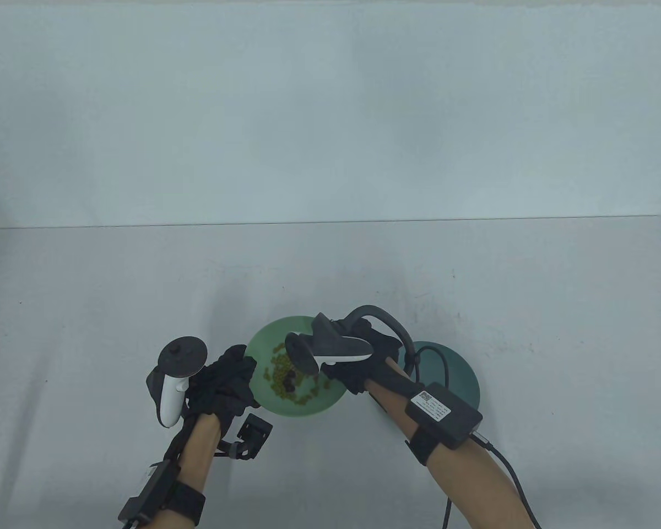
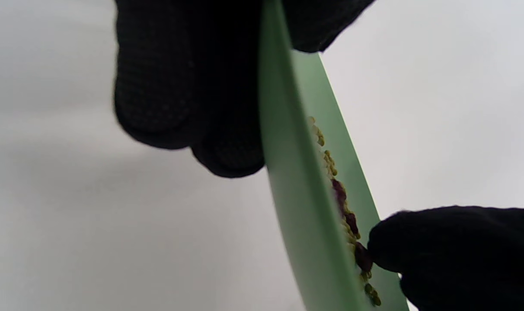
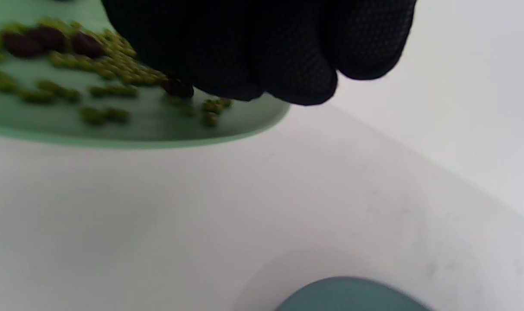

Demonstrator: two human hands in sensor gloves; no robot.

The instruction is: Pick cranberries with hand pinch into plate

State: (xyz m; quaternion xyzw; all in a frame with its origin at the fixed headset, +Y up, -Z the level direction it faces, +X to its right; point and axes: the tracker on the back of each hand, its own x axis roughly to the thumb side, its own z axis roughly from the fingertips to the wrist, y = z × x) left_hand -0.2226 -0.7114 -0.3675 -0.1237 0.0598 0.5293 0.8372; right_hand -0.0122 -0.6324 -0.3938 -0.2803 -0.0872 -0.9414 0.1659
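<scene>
A light green plate holds several yellow-green bits and a few dark cranberries. My left hand grips its left rim, fingers outside the edge of the green plate. My right hand hovers over that plate, its fingertips hidden under the tracker in the table view. In the wrist views its bunched fingertips pinch down on one cranberry that lies on the green plate; the same berry touches the right fingertip. More cranberries lie further left.
A dark teal plate sits on the table just right of the green one, partly behind my right forearm, and its edge shows as the teal plate below the hand. A cable trails from the right wrist unit.
</scene>
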